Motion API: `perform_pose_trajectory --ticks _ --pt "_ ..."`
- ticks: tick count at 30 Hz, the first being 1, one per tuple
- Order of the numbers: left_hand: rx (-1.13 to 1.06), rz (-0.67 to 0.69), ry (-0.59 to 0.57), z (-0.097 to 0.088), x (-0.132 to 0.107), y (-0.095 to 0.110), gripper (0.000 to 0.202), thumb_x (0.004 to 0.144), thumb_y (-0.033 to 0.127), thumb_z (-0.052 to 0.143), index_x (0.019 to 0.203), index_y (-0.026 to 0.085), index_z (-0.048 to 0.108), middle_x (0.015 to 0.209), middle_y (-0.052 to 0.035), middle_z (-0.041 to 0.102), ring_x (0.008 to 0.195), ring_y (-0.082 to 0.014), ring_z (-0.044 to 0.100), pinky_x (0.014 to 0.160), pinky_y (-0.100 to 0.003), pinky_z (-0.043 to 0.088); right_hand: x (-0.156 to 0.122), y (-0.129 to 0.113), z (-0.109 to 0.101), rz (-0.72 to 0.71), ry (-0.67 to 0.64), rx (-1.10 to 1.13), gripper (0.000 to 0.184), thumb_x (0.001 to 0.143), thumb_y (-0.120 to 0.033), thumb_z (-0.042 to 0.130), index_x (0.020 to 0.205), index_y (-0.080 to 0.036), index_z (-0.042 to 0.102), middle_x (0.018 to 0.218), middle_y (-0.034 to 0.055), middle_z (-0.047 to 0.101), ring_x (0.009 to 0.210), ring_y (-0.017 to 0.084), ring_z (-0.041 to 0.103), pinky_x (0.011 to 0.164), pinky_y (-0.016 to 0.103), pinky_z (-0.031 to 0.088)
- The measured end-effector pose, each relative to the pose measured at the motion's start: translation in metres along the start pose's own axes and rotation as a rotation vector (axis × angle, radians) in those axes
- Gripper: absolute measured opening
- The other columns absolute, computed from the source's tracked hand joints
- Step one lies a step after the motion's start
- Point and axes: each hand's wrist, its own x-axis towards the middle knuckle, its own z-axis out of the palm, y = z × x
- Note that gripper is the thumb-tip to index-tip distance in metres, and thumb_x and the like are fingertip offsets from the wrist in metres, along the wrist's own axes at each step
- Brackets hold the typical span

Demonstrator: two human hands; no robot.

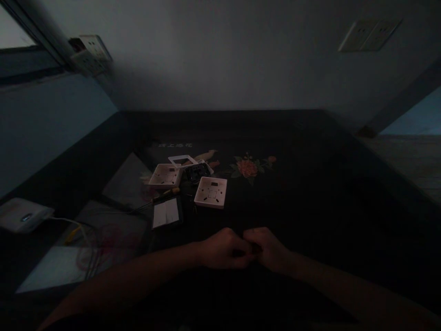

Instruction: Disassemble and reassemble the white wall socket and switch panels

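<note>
My left hand (222, 250) and my right hand (270, 250) meet low over the dark table, fingertips touching. Both are closed, and whatever may be between the fingers is too dark and small to make out. Just beyond them lies a white square wall box (212, 192), open side up. A second white wall box (166, 175) sits further left, with a white frame (182, 161) leaning at its back edge. Between the boxes is a black socket module (197, 172). A screwdriver (165, 195) lies in front of the left box, above a dark-edged panel with a white face (166, 213).
A white device (24, 215) with a cable stands at the left edge. Under the cable lies clear sheeting (106, 230). The dark table (292, 197) has a printed flower (247, 168) and backs onto a grey wall (220, 59) with sockets (370, 35).
</note>
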Motion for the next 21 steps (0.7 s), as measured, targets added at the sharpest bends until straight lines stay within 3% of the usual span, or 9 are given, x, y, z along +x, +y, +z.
perform_pose_trajectory --ticks 12,21 --pt "0.015 0.015 -0.002 -0.0011 0.0002 0.0009 0.018 0.087 0.014 0.062 0.069 0.017 0.06 0.059 0.0049 0.053 0.052 -0.007 0.048 0.05 -0.017 0.033 0.0003 -0.0022 -0.0009 -0.007 0.007 0.015 0.026 0.096 -0.035 0.061 0.114 -0.016 0.063 0.109 0.0059 0.067 0.088 0.018 0.067 0.076 0.037 0.058" --pt "0.059 -0.045 0.089 0.003 -0.0003 0.0019 0.022 0.078 0.011 0.063 0.061 0.018 0.05 0.058 0.0056 0.048 0.054 -0.008 0.043 0.053 -0.021 0.033 0.0002 0.0007 -0.0019 0.015 0.088 0.067 0.03 0.095 -0.034 0.061 0.12 -0.017 0.061 0.118 0.0077 0.065 0.096 0.02 0.067 0.081 0.04 0.058"
